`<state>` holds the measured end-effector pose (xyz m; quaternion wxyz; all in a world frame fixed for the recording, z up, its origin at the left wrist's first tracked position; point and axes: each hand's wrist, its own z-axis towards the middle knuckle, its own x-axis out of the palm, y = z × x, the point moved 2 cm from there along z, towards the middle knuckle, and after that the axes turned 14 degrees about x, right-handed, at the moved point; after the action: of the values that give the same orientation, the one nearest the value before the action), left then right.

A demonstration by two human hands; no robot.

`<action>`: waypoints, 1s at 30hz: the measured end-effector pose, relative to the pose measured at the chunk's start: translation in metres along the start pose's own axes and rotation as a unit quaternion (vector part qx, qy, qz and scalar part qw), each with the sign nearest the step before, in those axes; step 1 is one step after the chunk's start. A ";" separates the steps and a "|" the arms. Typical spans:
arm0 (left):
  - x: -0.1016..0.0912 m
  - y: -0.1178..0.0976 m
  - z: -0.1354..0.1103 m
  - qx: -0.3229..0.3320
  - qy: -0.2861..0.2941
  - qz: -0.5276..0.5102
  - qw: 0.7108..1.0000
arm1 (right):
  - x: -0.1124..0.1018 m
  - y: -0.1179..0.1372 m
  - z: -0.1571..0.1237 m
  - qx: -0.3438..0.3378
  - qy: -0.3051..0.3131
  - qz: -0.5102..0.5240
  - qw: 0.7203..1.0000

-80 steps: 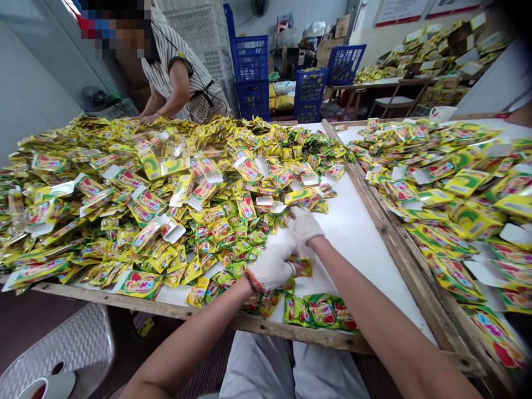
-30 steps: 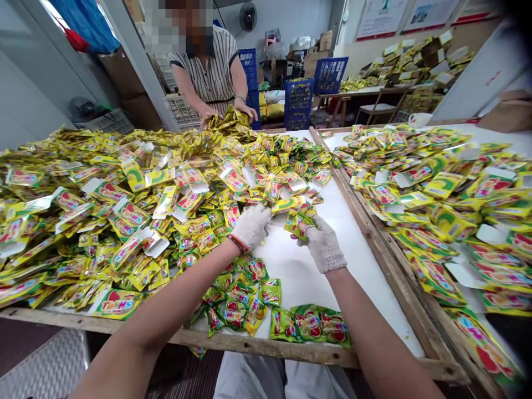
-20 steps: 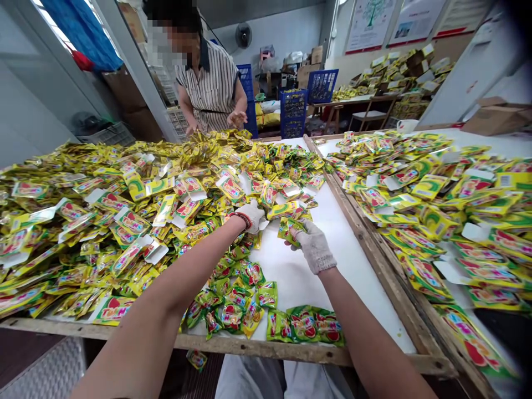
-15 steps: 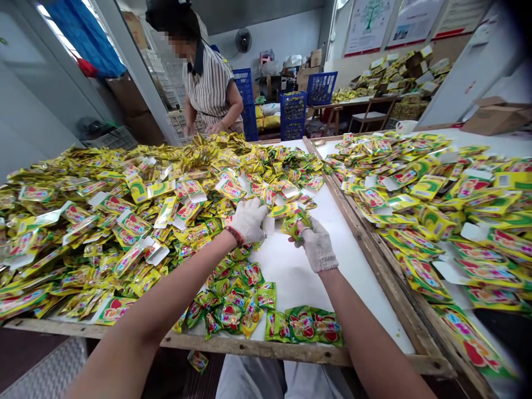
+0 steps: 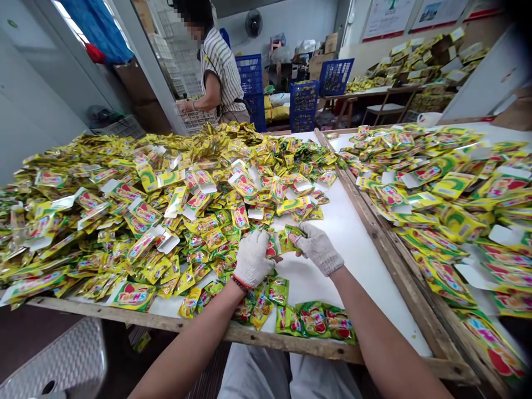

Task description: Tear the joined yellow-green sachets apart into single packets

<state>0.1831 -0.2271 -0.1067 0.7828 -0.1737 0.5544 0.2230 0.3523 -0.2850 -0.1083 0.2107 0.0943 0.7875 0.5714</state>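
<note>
My left hand [image 5: 253,259], in a white knit glove, is closed around a small printed pack [image 5: 271,247] with a red watermelon picture. The fingers hide most of it, so I cannot tell whether it is a carton or a candy packet. My right hand [image 5: 319,247], also gloved, pinches a green and yellow candy packet [image 5: 286,239] just to the right of that pack. Below the hands, a row of green candy packets [image 5: 313,321] lies along the table's front edge. To the left spreads a big heap of candy packets with open-flapped yellow cartons [image 5: 143,213] on top.
A wooden strip [image 5: 374,238] divides the white tabletop [image 5: 353,266]. More flat cartons [image 5: 440,172] lie right of it. Across the heap, a person in a striped top [image 5: 224,72] stands near blue crates [image 5: 305,105]. A grey woven seat [image 5: 62,360] is at lower left.
My left hand has come off the heap's edge, nearer to me, and now holds the printed pack beside the right hand's packet. The person opposite has turned to the left.
</note>
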 end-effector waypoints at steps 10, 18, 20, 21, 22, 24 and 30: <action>-0.005 -0.011 -0.002 0.086 0.065 0.051 0.993 | 0.007 -0.006 0.000 -0.104 0.038 -0.199 0.974; -0.003 -0.009 0.002 0.061 0.047 0.051 0.996 | 0.006 -0.007 -0.003 -0.005 0.078 -0.072 0.994; -0.003 -0.008 0.001 0.070 0.046 0.057 0.995 | 0.008 -0.006 -0.004 -0.015 0.035 -0.117 0.992; -0.002 -0.007 0.000 0.074 0.048 0.060 0.994 | 0.010 -0.006 -0.005 -0.018 0.017 -0.134 0.991; -0.002 -0.007 0.000 0.074 0.051 0.062 0.994 | 0.013 -0.006 -0.006 -0.020 0.009 -0.143 0.989; -0.001 -0.007 -0.001 0.072 0.060 0.058 0.994 | 0.017 -0.007 -0.008 -0.015 0.022 -0.138 0.990; -0.002 -0.009 0.001 0.060 0.053 0.040 0.996 | 0.018 -0.005 -0.009 -0.022 -0.046 -0.136 0.989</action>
<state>0.1886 -0.2346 -0.1045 0.7521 -0.1154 0.6138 0.2105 0.3322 -0.2876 -0.1149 0.3242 0.0079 0.7697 0.5500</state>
